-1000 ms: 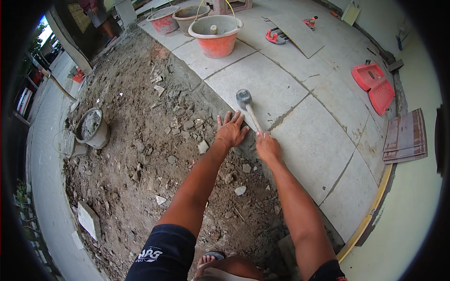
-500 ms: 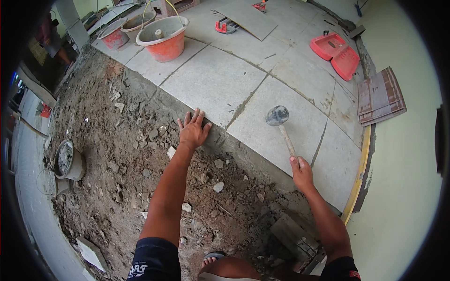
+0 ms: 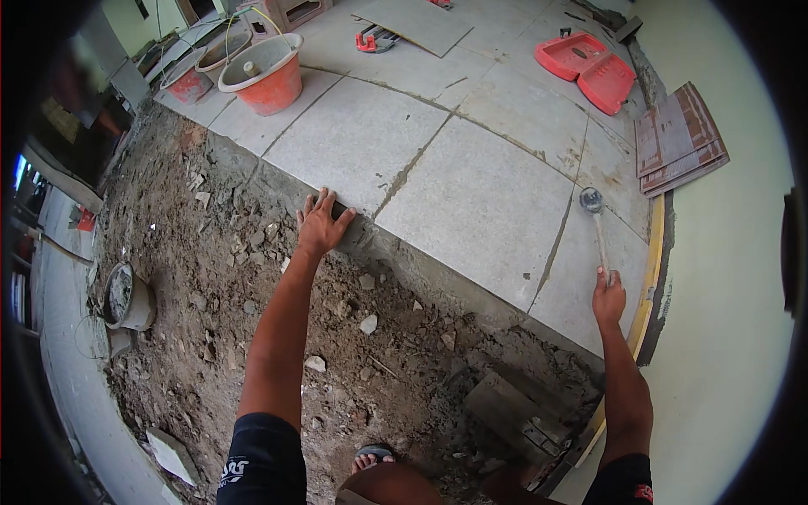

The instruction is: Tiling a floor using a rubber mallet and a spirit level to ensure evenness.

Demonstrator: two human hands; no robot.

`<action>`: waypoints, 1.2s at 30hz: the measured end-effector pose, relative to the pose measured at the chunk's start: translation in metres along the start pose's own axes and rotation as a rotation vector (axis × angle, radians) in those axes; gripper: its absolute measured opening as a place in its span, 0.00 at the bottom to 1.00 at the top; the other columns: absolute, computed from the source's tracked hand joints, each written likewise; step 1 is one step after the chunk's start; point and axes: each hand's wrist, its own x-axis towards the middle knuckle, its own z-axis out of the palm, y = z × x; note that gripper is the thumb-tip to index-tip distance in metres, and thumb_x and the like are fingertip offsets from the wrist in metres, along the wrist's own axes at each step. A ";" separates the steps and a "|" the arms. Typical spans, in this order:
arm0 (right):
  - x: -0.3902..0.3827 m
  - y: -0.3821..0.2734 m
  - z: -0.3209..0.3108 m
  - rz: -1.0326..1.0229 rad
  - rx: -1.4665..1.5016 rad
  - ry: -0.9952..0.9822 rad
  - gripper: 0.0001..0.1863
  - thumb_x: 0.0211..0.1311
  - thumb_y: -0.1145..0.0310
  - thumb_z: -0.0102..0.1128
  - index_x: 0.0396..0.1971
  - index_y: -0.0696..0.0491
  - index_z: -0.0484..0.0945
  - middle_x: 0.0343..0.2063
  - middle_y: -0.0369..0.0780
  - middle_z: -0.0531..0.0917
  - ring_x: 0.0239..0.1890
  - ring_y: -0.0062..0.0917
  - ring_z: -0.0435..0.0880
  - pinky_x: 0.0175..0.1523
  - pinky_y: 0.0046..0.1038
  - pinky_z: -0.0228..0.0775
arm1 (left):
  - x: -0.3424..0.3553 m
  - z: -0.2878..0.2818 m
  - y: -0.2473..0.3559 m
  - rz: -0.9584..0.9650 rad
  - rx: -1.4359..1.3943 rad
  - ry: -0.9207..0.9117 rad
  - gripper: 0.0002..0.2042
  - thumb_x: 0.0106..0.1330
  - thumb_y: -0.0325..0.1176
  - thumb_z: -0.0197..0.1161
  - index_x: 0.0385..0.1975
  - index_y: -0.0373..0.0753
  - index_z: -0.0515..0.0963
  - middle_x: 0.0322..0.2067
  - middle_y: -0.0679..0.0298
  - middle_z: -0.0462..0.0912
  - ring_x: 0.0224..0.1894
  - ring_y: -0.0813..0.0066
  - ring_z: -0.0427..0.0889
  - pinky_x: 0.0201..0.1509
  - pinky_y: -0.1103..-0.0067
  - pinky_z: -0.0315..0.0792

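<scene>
My right hand (image 3: pixel 609 296) is wrapped round the pale handle of a rubber mallet (image 3: pixel 592 200), whose dark round head is over the right-hand floor tiles. Spread fingers of my left hand (image 3: pixel 320 224) rest at the front edge of a large grey floor tile (image 3: pixel 349 139), where the tiling meets the bare soil. Another grey tile (image 3: pixel 471 202) lies between my two hands. Gaps separate the tiles, and a strip of mortar (image 3: pixel 438 273) runs along their front edge.
Rubble-strewn soil (image 3: pixel 244 328) fills the left and near ground. Buckets, including an orange one (image 3: pixel 269 88), stand at the back left. On the tiles lie an open red case (image 3: pixel 587 71), a tile cutter (image 3: pixel 376 39) and a loose tile (image 3: pixel 417 25). Stacked boards (image 3: pixel 680 143) lean by the wall.
The mallet has moved right in my right hand, from the middle tile to above the right-hand tiles. My left hand stays at the tile edge while the view has shifted.
</scene>
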 end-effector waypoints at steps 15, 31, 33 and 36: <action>-0.095 -0.158 0.002 -0.338 0.181 -0.489 0.27 0.75 0.43 0.48 0.43 0.56 0.77 0.31 0.56 0.85 0.38 0.57 0.84 0.44 0.53 0.76 | -0.014 0.006 0.046 -0.183 0.061 0.018 0.66 0.49 0.80 0.64 0.78 0.32 0.48 0.80 0.51 0.42 0.82 0.50 0.35 0.79 0.42 0.29; 0.016 -0.126 0.036 -0.205 0.000 -0.195 0.24 0.71 0.46 0.57 0.50 0.52 0.77 0.44 0.48 0.85 0.46 0.48 0.86 0.50 0.45 0.77 | -0.016 0.006 0.035 -0.145 0.070 -0.018 0.63 0.53 0.81 0.56 0.79 0.35 0.48 0.81 0.54 0.41 0.82 0.49 0.36 0.79 0.42 0.29; 0.038 -0.126 0.041 -0.189 -0.034 -0.187 0.24 0.70 0.46 0.58 0.51 0.51 0.77 0.49 0.47 0.83 0.50 0.45 0.84 0.54 0.45 0.75 | -0.014 0.010 0.029 -0.146 0.013 0.020 0.62 0.54 0.79 0.60 0.78 0.35 0.49 0.81 0.52 0.42 0.82 0.48 0.37 0.79 0.42 0.30; 0.083 -0.107 0.032 -0.167 -0.211 -0.116 0.24 0.69 0.47 0.60 0.54 0.50 0.77 0.58 0.46 0.77 0.62 0.41 0.75 0.66 0.46 0.66 | -0.008 0.021 0.035 -0.120 -0.015 0.020 0.61 0.55 0.77 0.61 0.78 0.36 0.49 0.80 0.52 0.43 0.82 0.48 0.36 0.79 0.41 0.29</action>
